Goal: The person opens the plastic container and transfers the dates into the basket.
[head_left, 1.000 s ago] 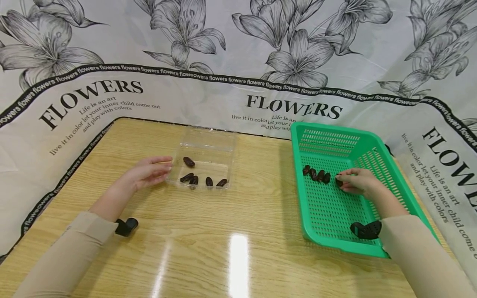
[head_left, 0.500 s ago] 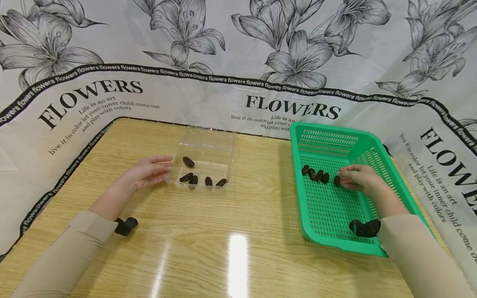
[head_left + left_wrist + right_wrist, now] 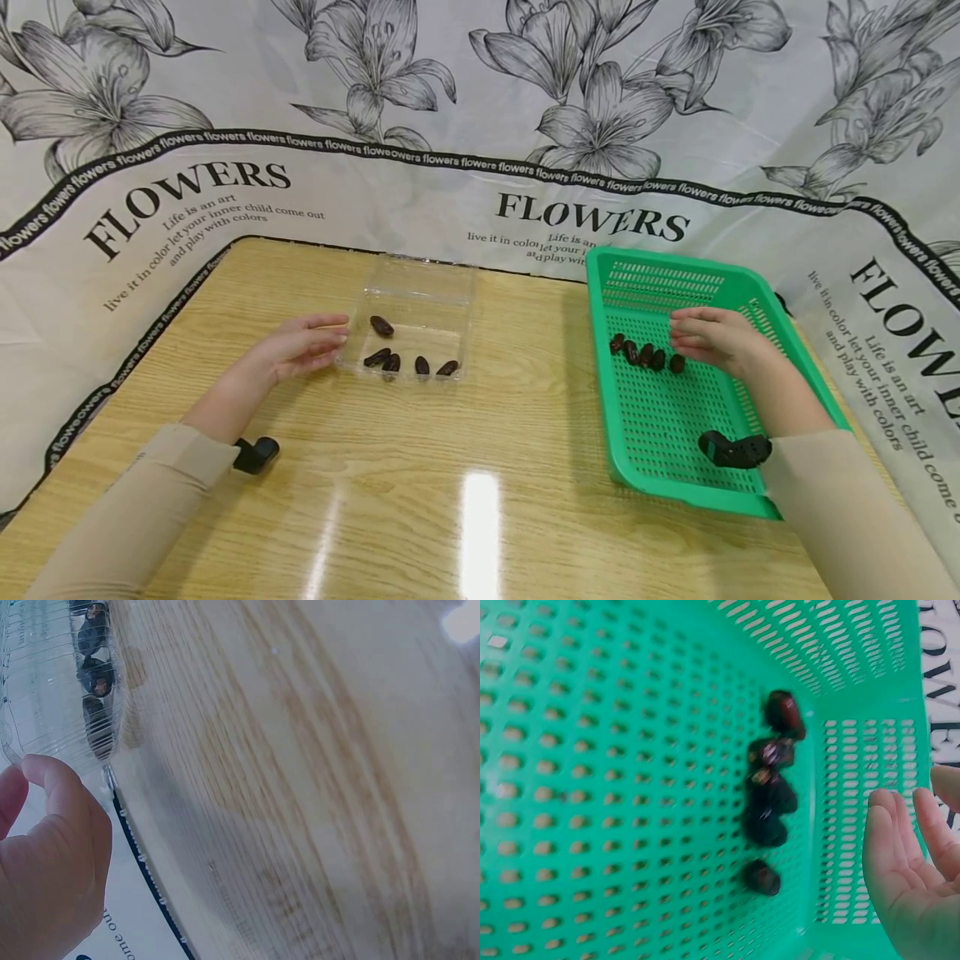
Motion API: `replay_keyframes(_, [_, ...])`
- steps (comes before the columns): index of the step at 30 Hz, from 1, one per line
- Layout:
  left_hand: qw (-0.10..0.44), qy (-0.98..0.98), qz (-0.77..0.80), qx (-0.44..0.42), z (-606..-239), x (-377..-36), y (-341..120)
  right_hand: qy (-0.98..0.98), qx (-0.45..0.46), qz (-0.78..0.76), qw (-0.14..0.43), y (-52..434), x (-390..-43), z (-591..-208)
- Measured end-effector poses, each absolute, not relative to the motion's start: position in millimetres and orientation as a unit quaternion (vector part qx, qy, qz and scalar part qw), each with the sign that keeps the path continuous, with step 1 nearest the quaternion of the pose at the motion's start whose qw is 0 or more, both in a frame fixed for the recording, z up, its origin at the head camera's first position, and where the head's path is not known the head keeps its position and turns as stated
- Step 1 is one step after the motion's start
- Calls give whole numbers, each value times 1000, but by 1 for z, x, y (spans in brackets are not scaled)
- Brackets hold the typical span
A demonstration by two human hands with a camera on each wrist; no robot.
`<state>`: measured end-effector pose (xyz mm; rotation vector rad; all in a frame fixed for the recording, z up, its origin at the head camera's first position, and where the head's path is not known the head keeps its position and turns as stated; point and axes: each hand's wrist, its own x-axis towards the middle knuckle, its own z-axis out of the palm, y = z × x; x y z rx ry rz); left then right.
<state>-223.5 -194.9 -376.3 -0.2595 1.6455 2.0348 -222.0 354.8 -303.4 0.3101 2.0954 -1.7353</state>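
The step in hand looks like moving dark dates one by one, and it goes best if the right hand [image 3: 712, 342] settles on a single date at the end of the row and lifts it straight up, so the neighbours in the green basket [image 3: 750, 283] stay put. In the head view that hand hovers right of centre, above the basket floor, fingers loosely extended and holding nothing. The row of dates [image 3: 645, 354] lies just left of and below its fingertips [image 3: 678, 333], near but apparently not touching, though the angle makes that hard to judge. Left of centre, the left hand [image 3: 300, 346] rests with relaxed, straight fingers against the side of the clear plastic box [image 3: 420, 283], which holds more dates [image 3: 408, 362].
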Motion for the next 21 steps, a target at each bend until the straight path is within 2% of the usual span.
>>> replay_keyframes(21, [260,612,742,-90,-376,-223,-195,730,36,-644,225,282,-241,-263])
